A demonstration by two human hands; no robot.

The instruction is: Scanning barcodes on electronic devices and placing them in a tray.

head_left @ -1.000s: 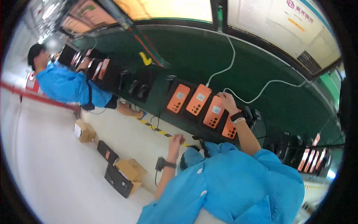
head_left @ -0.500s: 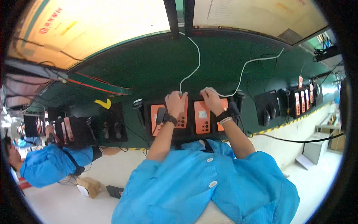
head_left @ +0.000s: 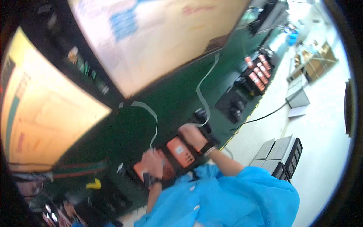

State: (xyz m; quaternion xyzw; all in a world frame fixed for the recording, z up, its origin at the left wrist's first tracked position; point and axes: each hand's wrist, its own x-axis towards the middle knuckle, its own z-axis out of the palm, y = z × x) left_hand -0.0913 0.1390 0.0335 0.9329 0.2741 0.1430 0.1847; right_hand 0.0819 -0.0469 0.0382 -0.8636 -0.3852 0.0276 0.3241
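Note:
Several orange-red phones lie back up in a black holder [head_left: 162,146] on the green bench. My left hand [head_left: 153,163] rests over a phone [head_left: 167,166], its fingers closed at the end of a white cable [head_left: 155,123]. Another phone [head_left: 138,170] shows in part on that hand's left. Between my hands lies an uncovered phone [head_left: 180,152] with a white label and dark camera rings. My right hand [head_left: 193,137] is at the holder's right end, fingertips closed at the end of a second white cable [head_left: 202,100]. Motion blur softens both hands, and the cable tips are hidden.
Two bright screens [head_left: 159,41] [head_left: 45,113] stand behind the bench. A dark handheld device [head_left: 201,113] is beyond my right hand. Farther right are a black mat [head_left: 228,100] and racked orange phones [head_left: 260,75]. A yellow piece [head_left: 93,184] lies left; grey boxes [head_left: 278,149] stand on the floor.
The whole view has swung right and tilted, showing more floor at the right. Both hands stay at the phones with the cables at their fingers.

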